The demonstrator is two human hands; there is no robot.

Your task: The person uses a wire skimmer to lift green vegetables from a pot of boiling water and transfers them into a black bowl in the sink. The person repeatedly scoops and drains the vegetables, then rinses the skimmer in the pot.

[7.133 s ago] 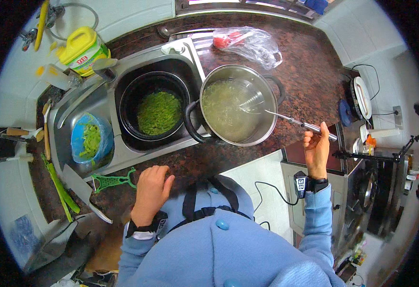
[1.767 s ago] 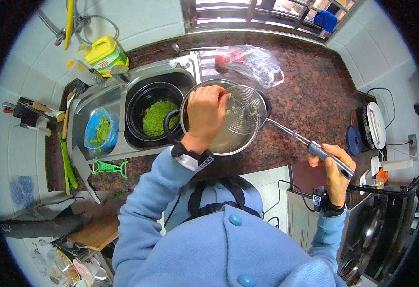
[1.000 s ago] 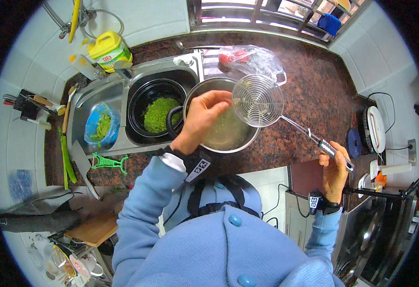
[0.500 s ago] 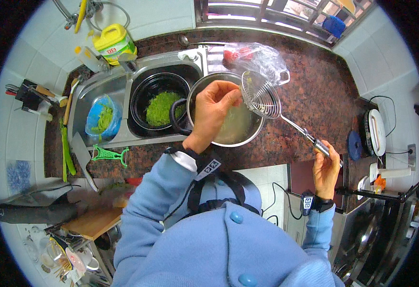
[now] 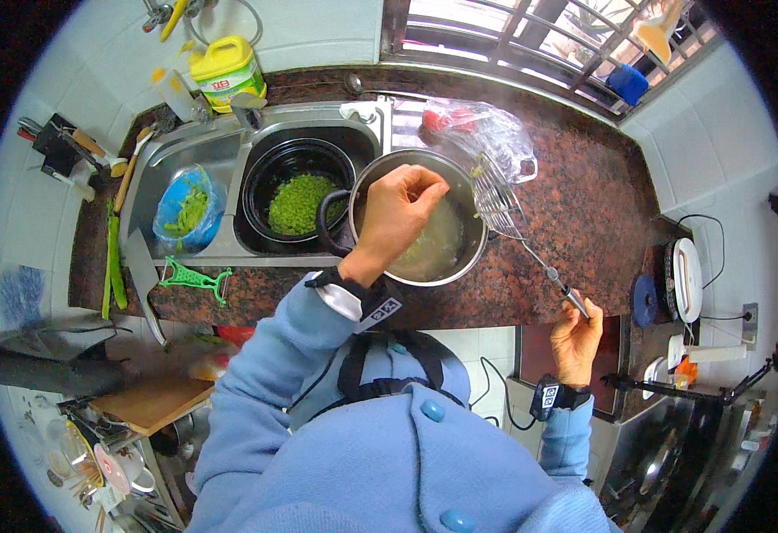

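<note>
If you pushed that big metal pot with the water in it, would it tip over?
Probably not. The steel pot looks wide and low, sitting flat on the granite counter. The cloudy liquid likely makes it heavy, so it would slide or slosh rather than tip.

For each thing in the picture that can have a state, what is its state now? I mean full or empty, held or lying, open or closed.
Steel pot: on the counter, uncovered, cloudy liquid inside.
Wire skimmer: held up, tilted at the pot's rim.
Right hand: gripping the skimmer handle.
Left hand: above the pot, fingers pinched together.
Black bowl: in the sink, holds chopped greens.
Blue bowl: holds green scraps.
Green peeler: lying on the counter.
</note>
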